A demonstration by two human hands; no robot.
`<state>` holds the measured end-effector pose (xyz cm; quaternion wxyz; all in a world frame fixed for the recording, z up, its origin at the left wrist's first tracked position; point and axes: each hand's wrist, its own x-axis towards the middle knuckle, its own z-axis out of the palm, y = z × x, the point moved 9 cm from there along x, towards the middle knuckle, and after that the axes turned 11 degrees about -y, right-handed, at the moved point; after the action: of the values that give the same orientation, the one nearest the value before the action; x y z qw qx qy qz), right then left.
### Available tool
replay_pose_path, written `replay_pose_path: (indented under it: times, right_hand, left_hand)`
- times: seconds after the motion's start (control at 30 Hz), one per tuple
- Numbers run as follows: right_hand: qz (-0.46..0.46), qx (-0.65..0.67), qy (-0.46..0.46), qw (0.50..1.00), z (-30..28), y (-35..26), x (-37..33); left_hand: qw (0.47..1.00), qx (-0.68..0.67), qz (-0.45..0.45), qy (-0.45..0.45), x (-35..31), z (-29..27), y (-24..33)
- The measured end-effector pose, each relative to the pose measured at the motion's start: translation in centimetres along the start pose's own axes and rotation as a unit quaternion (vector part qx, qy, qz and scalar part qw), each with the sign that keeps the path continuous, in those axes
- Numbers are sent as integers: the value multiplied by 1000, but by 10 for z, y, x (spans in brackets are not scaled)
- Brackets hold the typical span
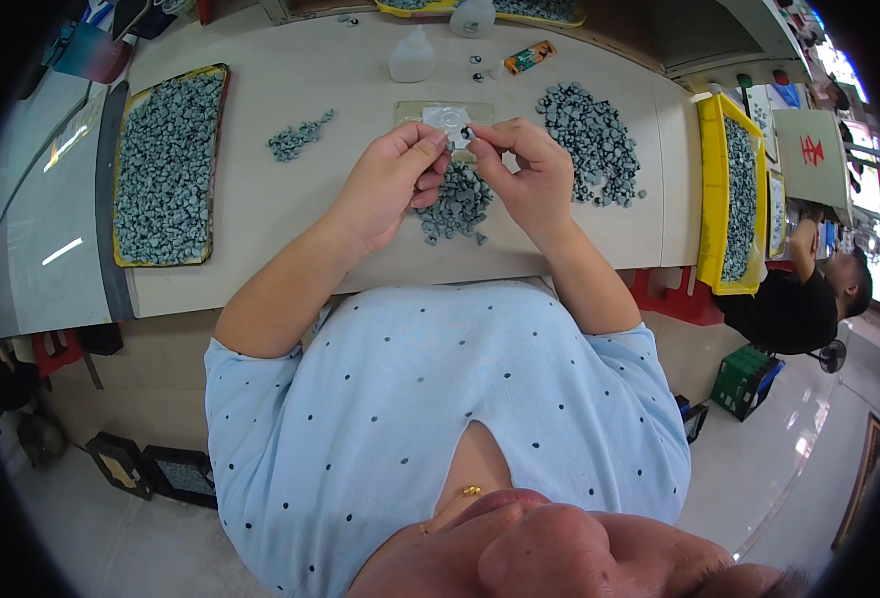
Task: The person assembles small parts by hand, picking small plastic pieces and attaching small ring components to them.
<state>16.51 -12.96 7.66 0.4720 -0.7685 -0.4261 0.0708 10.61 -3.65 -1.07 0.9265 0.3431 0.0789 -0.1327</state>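
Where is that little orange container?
In the head view, the orange container lies on the table near the top, right of centre, beyond the right hand and the rightmost loose pile of grey pieces.

We hold both arms bent, the left arm (295,274) left of the pile (455,207), the right arm (591,279) right of it. Our left hand (400,179) curls, thumb against forefinger; our right hand (528,167) pinches, its fingertips past the pile's far edge, facing our left ones.
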Motion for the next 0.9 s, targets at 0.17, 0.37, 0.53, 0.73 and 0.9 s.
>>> replay_pose_path:
  times: [0.17,0.37,0.53,0.73,0.9]
  right_hand:
    - [8,2,-1,1000,0,0,0]
    - [8,14,0,1000,0,4,-1]
    - [4,8,-1,1000,0,3,0]
    - [5,16,0,1000,1,6,-1]
    - [7,5,0,1000,0,7,-2]
  left_hand:
    - [1000,4,0,11,0,0,0]
    - [1000,4,0,1,1,1,-1]
    - [1000,5,-4,-1,1,0,-2]
    - [1000,13,-5,0,1,0,-2]
    - [1000,17,-7,-3,2,1,-2]
